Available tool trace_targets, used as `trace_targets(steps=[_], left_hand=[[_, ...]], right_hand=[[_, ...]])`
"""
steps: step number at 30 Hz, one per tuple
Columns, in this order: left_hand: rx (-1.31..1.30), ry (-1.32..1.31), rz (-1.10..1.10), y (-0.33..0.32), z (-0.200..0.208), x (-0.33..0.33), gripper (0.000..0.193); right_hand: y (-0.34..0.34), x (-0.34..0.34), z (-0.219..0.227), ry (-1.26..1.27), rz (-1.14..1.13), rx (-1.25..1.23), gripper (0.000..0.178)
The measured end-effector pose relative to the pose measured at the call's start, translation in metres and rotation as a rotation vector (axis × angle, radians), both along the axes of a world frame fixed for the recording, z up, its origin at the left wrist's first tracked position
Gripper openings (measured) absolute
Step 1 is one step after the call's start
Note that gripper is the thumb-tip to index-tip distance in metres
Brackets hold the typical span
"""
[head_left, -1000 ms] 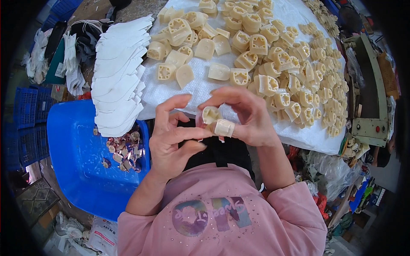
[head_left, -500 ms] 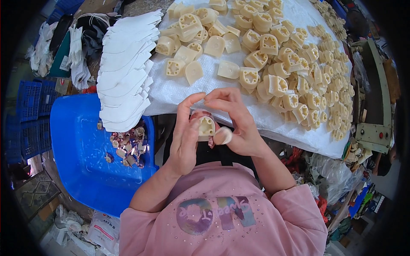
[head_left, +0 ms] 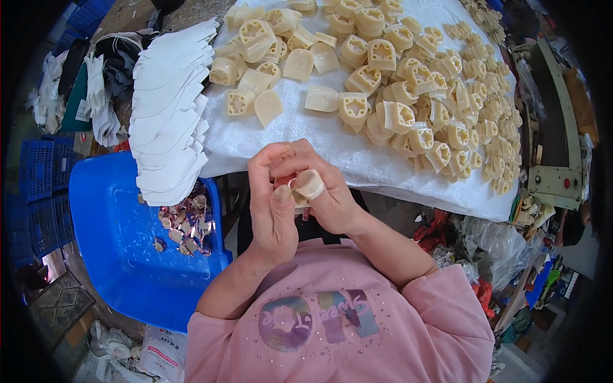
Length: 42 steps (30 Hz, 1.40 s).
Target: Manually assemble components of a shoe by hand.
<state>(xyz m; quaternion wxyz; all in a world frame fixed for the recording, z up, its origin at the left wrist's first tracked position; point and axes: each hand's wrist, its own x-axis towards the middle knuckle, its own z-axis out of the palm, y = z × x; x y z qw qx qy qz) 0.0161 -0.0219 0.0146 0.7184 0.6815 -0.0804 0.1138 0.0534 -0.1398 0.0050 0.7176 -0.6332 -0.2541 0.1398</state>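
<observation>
In front of my chest both hands close round one cream plastic shoe heel (head_left: 300, 199) with a reddish, shiny covering on its outside. Only a little of its hollow side and a bit of the covering show between the thumbs. My left hand (head_left: 271, 214) grips it from the left, thumb upright along it. My right hand (head_left: 332, 199) wraps it from the right; a pale cover sits on that thumb. The fingers of both hands meet at the far side and hide most of the heel.
A large pile of bare cream heels (head_left: 408, 96) covers the white cloth (head_left: 287, 140) on the table. White cut sheets (head_left: 169, 115) lie overlapped at its left edge. A blue tub (head_left: 121, 255) at left holds several reddish covered heels (head_left: 185, 226). A green metal machine (head_left: 555, 185) stands at right.
My hands have closed in tighter on the heel and moved slightly left. The right thumb has risen across its hollow side, and the heel shows less. The whole view has shifted a little.
</observation>
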Motion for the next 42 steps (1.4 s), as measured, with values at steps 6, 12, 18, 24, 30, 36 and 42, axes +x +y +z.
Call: trace_targets(steps=[6,12,18,24,30,36,42], left_hand=[[-0.273,0.173,0.068,-0.001,0.002,0.005,0.043],[-0.084,0.068,0.101,-0.003,-0.01,0.002,0.044],[-0.58,0.16,-0.241,0.006,-0.002,0.005,0.054],[0.177,-0.073,-0.047,0.004,0.005,0.003,0.055],[0.036,-0.102,-0.165,0.005,0.002,0.001,0.051],[-0.143,0.091,-0.249,0.008,0.006,0.003,0.057],[-0.01,-0.052,-0.301,0.01,0.01,0.007,0.061]], right_hand=[[0.014,-0.014,0.0,0.114,-0.069,0.262,0.032],[0.013,-0.01,0.006,-0.183,-0.174,0.013,0.031],[-0.001,-0.002,0.012,0.269,-0.037,0.038,0.031],[-0.001,0.004,0.018,0.71,0.026,0.352,0.013],[0.006,0.0,0.003,0.286,-0.003,0.394,0.01],[-0.006,0.007,0.012,0.587,0.056,0.325,0.01],[-0.004,0.006,0.011,0.205,0.037,0.228,0.008]])
